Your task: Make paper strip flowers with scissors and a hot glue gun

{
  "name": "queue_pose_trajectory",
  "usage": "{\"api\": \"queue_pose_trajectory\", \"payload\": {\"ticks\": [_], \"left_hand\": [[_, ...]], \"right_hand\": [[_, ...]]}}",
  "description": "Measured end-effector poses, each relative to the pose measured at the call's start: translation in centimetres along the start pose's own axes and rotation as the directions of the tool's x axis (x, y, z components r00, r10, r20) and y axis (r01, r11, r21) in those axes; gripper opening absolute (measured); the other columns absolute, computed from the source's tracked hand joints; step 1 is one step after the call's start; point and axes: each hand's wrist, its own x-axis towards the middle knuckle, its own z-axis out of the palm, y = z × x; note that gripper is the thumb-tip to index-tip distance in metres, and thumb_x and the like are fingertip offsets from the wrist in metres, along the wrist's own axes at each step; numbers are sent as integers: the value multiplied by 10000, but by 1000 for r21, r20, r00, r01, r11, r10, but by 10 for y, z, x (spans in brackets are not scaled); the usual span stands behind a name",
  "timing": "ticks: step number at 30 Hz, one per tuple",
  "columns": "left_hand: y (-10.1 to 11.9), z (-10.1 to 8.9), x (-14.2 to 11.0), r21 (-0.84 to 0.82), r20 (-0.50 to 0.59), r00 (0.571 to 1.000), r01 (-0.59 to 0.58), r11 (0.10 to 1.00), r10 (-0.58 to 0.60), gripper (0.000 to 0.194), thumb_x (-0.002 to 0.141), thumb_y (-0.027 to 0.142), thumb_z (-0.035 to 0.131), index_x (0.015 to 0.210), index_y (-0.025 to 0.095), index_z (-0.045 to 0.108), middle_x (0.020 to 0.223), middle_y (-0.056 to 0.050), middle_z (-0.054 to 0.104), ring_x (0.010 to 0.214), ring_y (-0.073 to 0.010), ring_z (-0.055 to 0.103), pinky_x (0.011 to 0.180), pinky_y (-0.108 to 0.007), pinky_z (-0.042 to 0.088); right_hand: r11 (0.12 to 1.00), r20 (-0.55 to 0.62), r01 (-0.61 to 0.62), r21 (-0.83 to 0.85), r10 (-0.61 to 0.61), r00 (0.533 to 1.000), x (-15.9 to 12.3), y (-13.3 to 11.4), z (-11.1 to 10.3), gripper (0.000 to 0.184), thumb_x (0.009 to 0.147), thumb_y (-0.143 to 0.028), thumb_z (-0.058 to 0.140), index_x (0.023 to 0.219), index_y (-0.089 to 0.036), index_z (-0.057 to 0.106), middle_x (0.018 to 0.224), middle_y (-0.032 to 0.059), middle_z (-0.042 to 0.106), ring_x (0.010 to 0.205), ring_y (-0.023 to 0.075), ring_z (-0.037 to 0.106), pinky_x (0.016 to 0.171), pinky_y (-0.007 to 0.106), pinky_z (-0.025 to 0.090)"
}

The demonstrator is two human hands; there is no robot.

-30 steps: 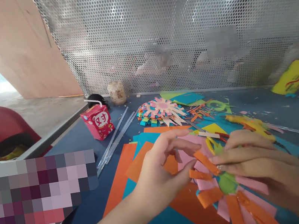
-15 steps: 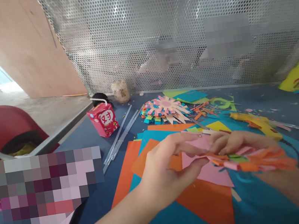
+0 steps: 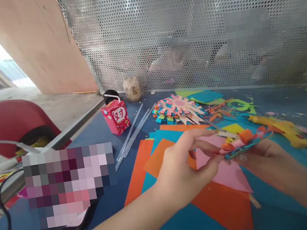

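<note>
My left hand [image 3: 184, 170] pinches the near-left edge of a layered paper flower [image 3: 243, 140] between thumb and fingers. Orange and pink curled strips show on its upper side, with a blue layer underneath. Beneath the flower, my right hand [image 3: 265, 157] grips it from the right; some of its fingers are hidden. Below both hands lie overlapping sheets: a pink sheet [image 3: 223, 170], an orange sheet [image 3: 228, 204] and a blue sheet [image 3: 186, 228]. To the right of the flower rests a yellow glue gun [image 3: 285, 129] with a black cord.
Finished-looking paper rosettes [image 3: 180, 107] lie at the back, beside orange paper scraps [image 3: 221, 110]. Clear glue sticks [image 3: 134, 133] and a red drink carton [image 3: 115, 117] stand left of them. A blurred-out phone [image 3: 72, 190] is at left. A perforated metal screen [image 3: 150, 22] closes the back.
The paper flower has turned so its strips face up and its blue layer shows. My right hand has moved from above it to underneath. The view has swung slightly left.
</note>
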Motion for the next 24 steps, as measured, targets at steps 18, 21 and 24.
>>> {"api": "queue_pose_trajectory", "payload": {"ticks": [18,21,24], "left_hand": [[-2,2,2,0,8,990,139,990,-139,454,729,127,606,1118,271,421,767,54,641,725,-85,586,607,-203,411],[-2,4,-1,98,-6,1000,26,995,-25,481,720,103,596,1130,257,396,794,40,643,738,-93,597,626,-206,437],[0,4,-2,222,9,994,-111,969,112,474,716,77,581,1117,242,389,823,22,648,798,-114,616,734,-238,471]], "right_hand": [[998,113,-61,15,59,992,0,7,-3,217,676,-328,722,890,-359,700,906,-30,705,869,150,629,804,227,496],[999,117,-42,-4,42,992,0,6,-3,178,665,-310,723,839,-343,706,858,-19,696,873,171,628,789,248,504],[999,86,16,-33,-13,996,0,5,-2,134,629,-261,736,743,-319,700,825,-14,676,852,196,623,764,284,513]]}}
